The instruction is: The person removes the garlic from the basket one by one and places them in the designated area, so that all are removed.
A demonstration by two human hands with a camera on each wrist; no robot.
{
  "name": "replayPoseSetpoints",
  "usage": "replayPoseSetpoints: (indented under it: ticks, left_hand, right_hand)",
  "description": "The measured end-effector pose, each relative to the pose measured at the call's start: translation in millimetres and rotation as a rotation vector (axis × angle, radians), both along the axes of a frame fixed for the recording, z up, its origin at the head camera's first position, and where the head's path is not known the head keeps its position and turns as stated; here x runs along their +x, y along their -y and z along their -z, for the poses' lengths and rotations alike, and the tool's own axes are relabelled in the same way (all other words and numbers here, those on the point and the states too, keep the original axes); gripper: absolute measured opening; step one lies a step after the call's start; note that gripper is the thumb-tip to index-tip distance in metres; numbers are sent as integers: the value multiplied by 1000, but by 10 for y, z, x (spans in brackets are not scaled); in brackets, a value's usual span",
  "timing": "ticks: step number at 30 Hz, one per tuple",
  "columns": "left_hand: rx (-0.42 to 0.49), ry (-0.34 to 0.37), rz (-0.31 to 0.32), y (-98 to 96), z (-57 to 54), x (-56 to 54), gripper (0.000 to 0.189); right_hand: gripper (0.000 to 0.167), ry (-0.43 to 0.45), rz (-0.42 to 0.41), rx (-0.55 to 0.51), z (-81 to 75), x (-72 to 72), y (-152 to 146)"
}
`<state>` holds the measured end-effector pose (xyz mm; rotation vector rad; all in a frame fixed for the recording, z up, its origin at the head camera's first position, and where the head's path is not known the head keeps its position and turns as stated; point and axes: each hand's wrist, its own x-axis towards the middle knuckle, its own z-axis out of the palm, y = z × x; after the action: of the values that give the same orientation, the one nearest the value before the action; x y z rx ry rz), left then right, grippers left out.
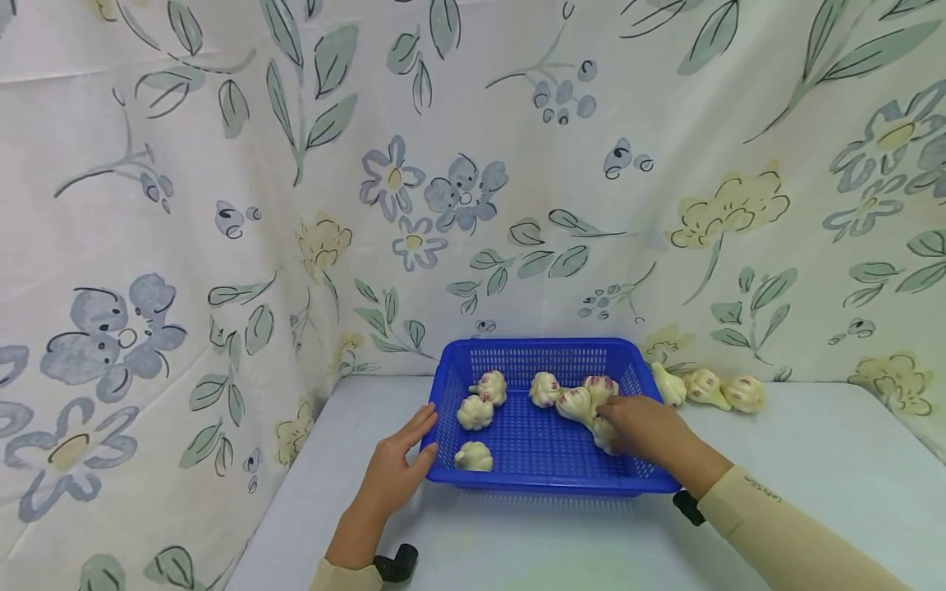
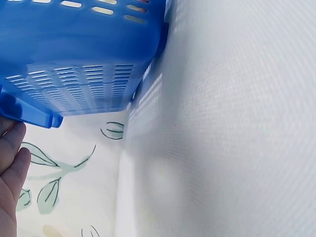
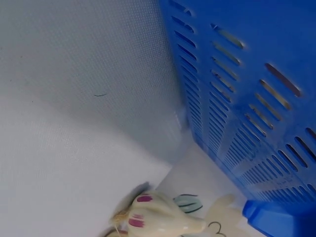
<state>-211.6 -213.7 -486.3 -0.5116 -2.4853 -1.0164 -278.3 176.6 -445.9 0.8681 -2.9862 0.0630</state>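
A blue plastic basket (image 1: 539, 483) with slotted walls holds several garlic bulbs. Reaching in from the right, my right hand (image 1: 646, 428) grips a garlic bulb (image 1: 604, 437) near the basket's right side, its fingertips partly hidden. Beside that bulb lie a purple-streaked bulb (image 1: 574, 404) and two others close behind. My left hand (image 1: 395, 468) touches the left rim with fingers fairly straight; its fingertips (image 2: 17, 131) show at the rim in the left wrist view. On the basket's left side, two bulbs (image 1: 475, 413) sit together and a single bulb (image 1: 474, 457) lies near the front.
Behind the basket's right side, a few garlic bulbs (image 1: 742, 394) lie in a row on the white table (image 1: 798, 460). One purple-marked bulb (image 3: 158, 217) shows in the right wrist view. A floral curtain (image 1: 473, 205) hangs along the back and left.
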Motion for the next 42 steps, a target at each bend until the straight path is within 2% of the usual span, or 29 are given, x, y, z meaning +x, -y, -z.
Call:
replayPoseSetpoints:
  ticks: [6, 18, 27, 42]
  left_hand:
    - [-2, -1, -4, -3, 1, -1, 46]
    - [9, 8, -7, -5, -12, 7, 45]
    - [11, 9, -7, -7, -2, 2, 46]
    - [11, 28, -18, -14, -10, 17, 46]
  right_hand:
    - [50, 6, -9, -44, -4, 7, -13]
    - [61, 47, 38, -237, 7, -17, -56]
    - [62, 48, -9, -378, -25, -3, -109]
    - [65, 34, -4, -465, -17, -20, -164]
